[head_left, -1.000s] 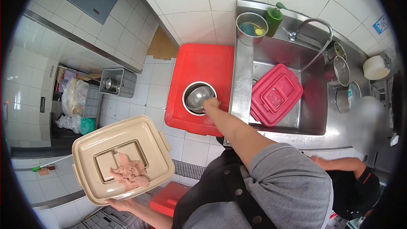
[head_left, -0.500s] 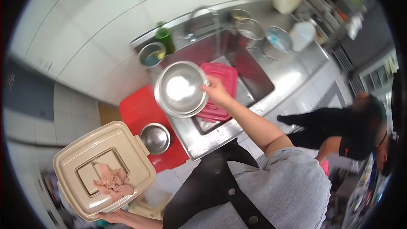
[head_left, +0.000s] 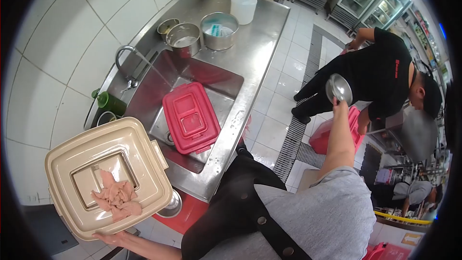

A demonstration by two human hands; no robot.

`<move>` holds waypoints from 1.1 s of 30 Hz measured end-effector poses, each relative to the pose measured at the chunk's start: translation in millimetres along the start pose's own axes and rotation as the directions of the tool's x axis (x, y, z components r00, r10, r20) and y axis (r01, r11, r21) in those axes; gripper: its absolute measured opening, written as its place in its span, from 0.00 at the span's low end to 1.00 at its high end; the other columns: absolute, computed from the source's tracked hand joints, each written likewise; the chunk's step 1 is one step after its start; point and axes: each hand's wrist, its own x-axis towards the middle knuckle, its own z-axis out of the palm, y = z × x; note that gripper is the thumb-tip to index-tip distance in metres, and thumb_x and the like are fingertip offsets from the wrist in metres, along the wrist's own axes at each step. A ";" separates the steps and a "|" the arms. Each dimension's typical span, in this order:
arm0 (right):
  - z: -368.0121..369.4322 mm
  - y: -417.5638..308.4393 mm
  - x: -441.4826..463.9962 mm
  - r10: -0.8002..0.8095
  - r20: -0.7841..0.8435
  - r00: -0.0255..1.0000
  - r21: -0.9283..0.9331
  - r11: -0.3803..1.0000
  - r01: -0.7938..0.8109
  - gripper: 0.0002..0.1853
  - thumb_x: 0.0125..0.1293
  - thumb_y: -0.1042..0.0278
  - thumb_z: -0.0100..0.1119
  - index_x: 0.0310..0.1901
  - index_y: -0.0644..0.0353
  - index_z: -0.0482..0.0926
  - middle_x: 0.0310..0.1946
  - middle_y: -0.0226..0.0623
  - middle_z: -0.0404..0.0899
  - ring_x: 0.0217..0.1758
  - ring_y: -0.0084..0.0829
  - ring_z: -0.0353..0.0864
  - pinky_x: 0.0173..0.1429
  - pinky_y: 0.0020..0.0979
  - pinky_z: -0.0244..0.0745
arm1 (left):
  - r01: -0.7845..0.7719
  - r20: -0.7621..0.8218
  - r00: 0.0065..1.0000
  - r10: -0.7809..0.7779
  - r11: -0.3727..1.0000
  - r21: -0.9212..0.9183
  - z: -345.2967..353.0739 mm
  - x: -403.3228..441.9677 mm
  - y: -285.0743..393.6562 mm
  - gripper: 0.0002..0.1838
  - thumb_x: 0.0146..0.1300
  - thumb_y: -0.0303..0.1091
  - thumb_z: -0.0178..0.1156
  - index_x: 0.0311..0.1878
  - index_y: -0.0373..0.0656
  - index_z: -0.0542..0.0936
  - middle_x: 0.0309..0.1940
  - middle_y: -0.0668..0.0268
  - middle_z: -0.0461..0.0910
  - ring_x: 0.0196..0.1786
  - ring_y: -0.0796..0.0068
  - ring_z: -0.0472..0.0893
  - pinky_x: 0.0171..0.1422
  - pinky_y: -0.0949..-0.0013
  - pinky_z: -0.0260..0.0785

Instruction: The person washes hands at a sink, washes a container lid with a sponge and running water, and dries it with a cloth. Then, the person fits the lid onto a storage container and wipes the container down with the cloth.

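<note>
My left hand [head_left: 109,239] holds the beige lid [head_left: 65,178] by its lower edge, and pieces of raw pink meat [head_left: 115,196] lie on the lid. Stretched out to the right, my right hand [head_left: 340,101] grips a round metal bowl [head_left: 340,88] by its rim. A red lid [head_left: 191,117] rests in the metal sink [head_left: 221,79], with water running from the faucet [head_left: 126,67]. Partly hidden behind the beige lid, another metal bowl [head_left: 172,206] stands on a red surface [head_left: 187,215].
Metal pots [head_left: 219,31] and a white jug [head_left: 244,4] stand on the steel counter [head_left: 250,58]. A co-worker in black [head_left: 385,67] bends over a pink container [head_left: 353,127] at the right. A green bottle [head_left: 113,103] is behind the sink. Another person [head_left: 411,192] is farther off.
The view has turned right. My right hand has lifted the metal bowl off the red surface and carried it past the sink to the right. My left hand still holds the beige lid.
</note>
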 end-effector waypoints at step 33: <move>148.7 -113.2 185.3 0.203 0.386 0.900 -0.268 0.958 -0.102 0.24 0.69 0.68 0.52 0.64 0.64 0.65 0.63 0.53 0.66 0.55 0.49 0.77 0.45 0.47 0.87 | -0.061 -0.078 0.995 0.062 0.998 0.010 35.7 -40.1 17.8 0.33 0.73 0.51 0.51 0.68 0.31 0.64 0.61 0.52 0.72 0.61 0.58 0.75 0.65 0.56 0.69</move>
